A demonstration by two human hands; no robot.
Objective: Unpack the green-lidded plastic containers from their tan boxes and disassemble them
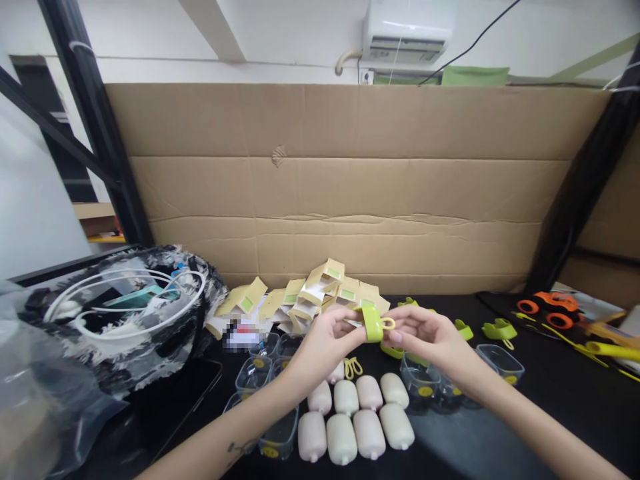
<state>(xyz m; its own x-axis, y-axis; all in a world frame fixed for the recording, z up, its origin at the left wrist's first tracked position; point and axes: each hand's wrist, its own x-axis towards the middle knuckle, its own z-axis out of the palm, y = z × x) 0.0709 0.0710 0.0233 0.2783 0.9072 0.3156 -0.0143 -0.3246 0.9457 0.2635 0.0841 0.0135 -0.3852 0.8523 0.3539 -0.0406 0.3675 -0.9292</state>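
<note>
Both hands meet mid-table, raised above the black tabletop point(550, 400). Left hand point(325, 340) and right hand point(425, 333) pinch a green cap point(373, 323) between fingertips, fingers narrow, closed on it. Cap sits dead centre, above the pale pods point(355, 417).

Open room: bare tabletop at 4 o'clock of the hands; dark flat strip at 8 o'clock. Cardboard wall point(350, 187) closes the back edge at 12. Plastic bag point(120, 320) crowds 9 o'clock.

Cap: glossy green plastic, rounded, small yellow loop point(389, 324) on its right side. Long axis roughly vertical, slightly tilted; loop points to 3 o'clock. Pods: smooth, matte, cream, oval, two rows. Clear cups point(500, 363) rigid, boxy, yellow stickers at base. Folded card boxes point(320, 293) tan with green patches, piled at 11–12. More green caps point(500, 329) at 3. Orange toy point(547, 310) far at 3.
</note>
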